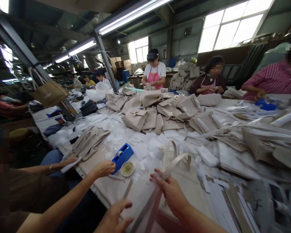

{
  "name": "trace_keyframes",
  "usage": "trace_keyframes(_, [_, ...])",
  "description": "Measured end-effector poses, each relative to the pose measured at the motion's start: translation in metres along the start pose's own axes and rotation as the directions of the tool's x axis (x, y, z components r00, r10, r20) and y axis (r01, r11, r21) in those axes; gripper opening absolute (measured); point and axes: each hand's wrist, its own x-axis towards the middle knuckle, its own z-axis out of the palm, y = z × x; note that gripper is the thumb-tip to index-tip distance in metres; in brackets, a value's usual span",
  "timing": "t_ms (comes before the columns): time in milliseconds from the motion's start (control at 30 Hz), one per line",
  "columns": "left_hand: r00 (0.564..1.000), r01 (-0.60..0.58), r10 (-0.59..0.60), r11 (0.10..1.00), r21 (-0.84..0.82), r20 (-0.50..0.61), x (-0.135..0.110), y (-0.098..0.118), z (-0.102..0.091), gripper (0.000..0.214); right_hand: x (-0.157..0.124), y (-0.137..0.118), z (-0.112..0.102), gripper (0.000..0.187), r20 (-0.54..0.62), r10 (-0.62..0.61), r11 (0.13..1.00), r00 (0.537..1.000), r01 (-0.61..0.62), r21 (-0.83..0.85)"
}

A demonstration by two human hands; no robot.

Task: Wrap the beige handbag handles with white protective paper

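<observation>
My right hand (171,192) is closed around a beige bag strap (176,158), which loops up above a flat beige bag (189,194) lying on the table in front of me. The strap's lower part runs down and left past my wrist. My left hand (115,217) is at the bottom edge with its fingers spread, just left of that lower strap and holding nothing that I can see. A narrow beige strip (127,189) lies on the table between my hands.
A co-worker's hand (103,168) on the left rests by a blue tape dispenser (122,156) and a tape roll (127,168). Piles of beige bags (157,113) and white scraps cover the long table (106,191). Other people work at the far side.
</observation>
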Motion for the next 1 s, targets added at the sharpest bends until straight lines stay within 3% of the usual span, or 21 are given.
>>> trace_keyframes(67, [0.984,-0.113,0.137,0.975,-0.189,0.116,-0.01,0.016,0.029,0.036,-0.001,-0.001,-0.001,0.058,0.004,-0.01,0.998,1.0,0.01,-0.058])
trace_keyframes(167, [0.928,-0.172,0.289,0.892,-0.418,0.235,0.004,0.048,0.062,0.043,-0.005,-0.006,-0.005,0.051,0.047,-0.027,0.993,0.999,0.032,-0.115])
trace_keyframes(300, [0.957,-0.049,0.147,0.932,-0.36,0.249,0.027,0.073,0.084,0.041,-0.01,-0.014,-0.021,0.049,0.131,-0.041,0.985,0.991,0.062,-0.162])
trace_keyframes(400, [0.967,0.02,0.077,0.928,-0.373,0.244,0.026,0.076,0.091,0.034,-0.005,-0.031,-0.036,0.058,0.109,-0.029,0.999,0.994,0.026,0.026])
trace_keyframes(500, [0.959,0.035,0.069,0.933,-0.358,0.273,0.022,0.076,0.093,0.03,0.017,-0.059,-0.046,0.049,0.036,0.024,0.971,0.999,-0.032,0.238])
trace_keyframes(567, [0.955,0.019,0.079,0.946,-0.323,0.287,0.023,0.076,0.094,0.032,0.036,-0.076,-0.05,0.043,-0.016,0.068,0.964,0.998,-0.061,0.259])
trace_keyframes(667, [0.959,0.008,0.072,0.959,-0.282,0.275,0.027,0.074,0.095,0.039,0.054,-0.084,-0.052,0.035,-0.091,0.051,0.988,0.995,-0.037,0.149])
trace_keyframes(733, [0.965,0.021,0.054,0.959,-0.281,0.258,0.031,0.072,0.095,0.042,0.054,-0.078,-0.051,0.037,-0.082,0.003,1.0,0.997,-0.002,0.009])
trace_keyframes(867, [0.971,0.033,0.04,0.955,-0.295,0.237,0.037,0.07,0.097,0.038,0.036,-0.061,-0.046,0.049,-0.023,-0.094,0.96,0.995,0.085,-0.268])
trace_keyframes(1000, [0.965,0.069,0.023,0.938,-0.339,0.261,0.041,0.084,0.098,0.037,0.015,-0.055,-0.04,0.051,0.067,-0.09,0.924,0.994,0.108,-0.367])
